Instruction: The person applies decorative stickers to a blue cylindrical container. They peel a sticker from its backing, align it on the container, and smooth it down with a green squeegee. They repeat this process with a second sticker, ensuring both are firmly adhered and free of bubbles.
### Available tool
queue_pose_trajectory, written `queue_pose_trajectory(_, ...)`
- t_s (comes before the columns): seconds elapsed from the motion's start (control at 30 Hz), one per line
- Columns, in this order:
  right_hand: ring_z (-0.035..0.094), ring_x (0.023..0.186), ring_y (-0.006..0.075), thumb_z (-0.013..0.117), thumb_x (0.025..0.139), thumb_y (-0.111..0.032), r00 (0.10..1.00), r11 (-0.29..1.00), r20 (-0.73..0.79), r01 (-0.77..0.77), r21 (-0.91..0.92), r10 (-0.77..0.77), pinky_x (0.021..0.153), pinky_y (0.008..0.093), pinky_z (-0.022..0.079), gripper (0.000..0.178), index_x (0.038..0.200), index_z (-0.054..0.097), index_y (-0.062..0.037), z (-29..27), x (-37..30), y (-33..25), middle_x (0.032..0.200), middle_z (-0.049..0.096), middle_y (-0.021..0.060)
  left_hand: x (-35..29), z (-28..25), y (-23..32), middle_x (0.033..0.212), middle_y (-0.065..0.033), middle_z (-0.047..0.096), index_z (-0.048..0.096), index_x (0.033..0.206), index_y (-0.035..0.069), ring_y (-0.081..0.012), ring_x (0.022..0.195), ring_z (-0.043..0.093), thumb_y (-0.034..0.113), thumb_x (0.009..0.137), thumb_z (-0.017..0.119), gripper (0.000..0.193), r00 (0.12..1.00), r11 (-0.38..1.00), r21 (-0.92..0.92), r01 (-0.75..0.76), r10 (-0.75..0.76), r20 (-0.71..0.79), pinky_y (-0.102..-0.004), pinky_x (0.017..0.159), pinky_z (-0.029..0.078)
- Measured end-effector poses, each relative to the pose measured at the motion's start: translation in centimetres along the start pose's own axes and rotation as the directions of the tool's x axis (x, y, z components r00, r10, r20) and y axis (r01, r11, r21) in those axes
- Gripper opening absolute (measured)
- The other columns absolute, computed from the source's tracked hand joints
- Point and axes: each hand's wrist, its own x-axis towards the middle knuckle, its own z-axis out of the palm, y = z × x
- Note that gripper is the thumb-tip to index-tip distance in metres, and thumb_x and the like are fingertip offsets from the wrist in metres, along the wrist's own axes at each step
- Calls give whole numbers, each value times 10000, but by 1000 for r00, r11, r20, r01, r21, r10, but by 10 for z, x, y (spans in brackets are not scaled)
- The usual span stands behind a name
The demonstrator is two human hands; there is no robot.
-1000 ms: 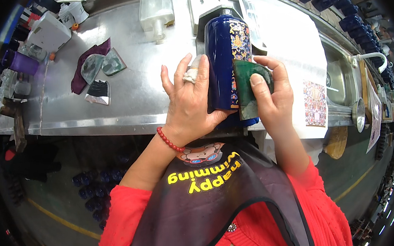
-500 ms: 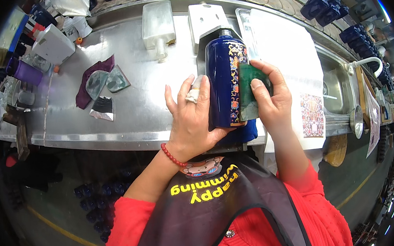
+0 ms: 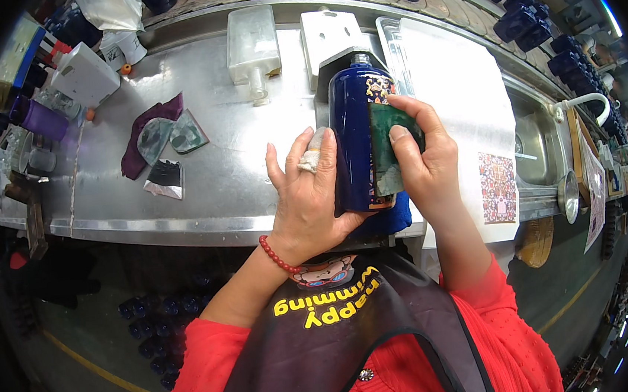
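A glossy dark-blue bottle (image 3: 352,140) with a clear neck lies on its side in front of me, its neck pointing away. A floral decal strip (image 3: 378,88) runs along its right side. My left hand (image 3: 308,196) steadies the bottle from the left, thumb at its base, index finger along its side and other fingers spread. Whitish wrapping covers part of one finger. My right hand (image 3: 430,157) pinches a flat green scraper (image 3: 386,145), thumb on top. The scraper lies against the decal and covers most of it. Blue cloth (image 3: 396,217) shows beneath the bottle.
White paper (image 3: 457,86) with a patterned decal sheet (image 3: 498,187) lies right, beside a sink (image 3: 535,139). A clear square bottle (image 3: 251,45) and white block (image 3: 330,34) stand behind. Green pieces (image 3: 154,139) and purple cloth (image 3: 137,152) lie left on the metal bench.
My right hand has moved the green scraper left over the decal, hiding more of the pattern. My left hand keeps its place at the bottle's side.
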Motion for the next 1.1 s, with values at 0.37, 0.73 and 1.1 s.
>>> queue_pose_trajectory(0.37,624,827,129,553,960,-44,994,997,-94,55,56,-50,764,282,519,299,1238,627,36,-6,23,10,971,691,115,1,-3,1,1301,-249,605,310,1508,-138,-454,1396,382,575,753,811,1153,1000,1000,-17,9,-9,12,-710,1145,62)
queue_pose_trajectory(0.73,694,895,243,551,949,-57,994,989,-41,97,-111,-102,819,335,536,322,1248,628,34,-2,34,2,1033,710,190,1,-3,1,1314,-232,610,307,1510,-134,-458,1398,380,545,746,827,1147,1000,999,-39,21,-20,21,-709,1147,55)
queue_pose_trajectory(1.1,698,872,180,546,955,-81,997,999,-69,31,31,-29,781,323,545,313,1234,632,33,-7,46,11,952,723,169,-1,-2,0,1426,-277,470,306,1515,-122,-425,1407,360,515,705,847,1164,1000,999,-48,14,-13,26,-757,1096,121)
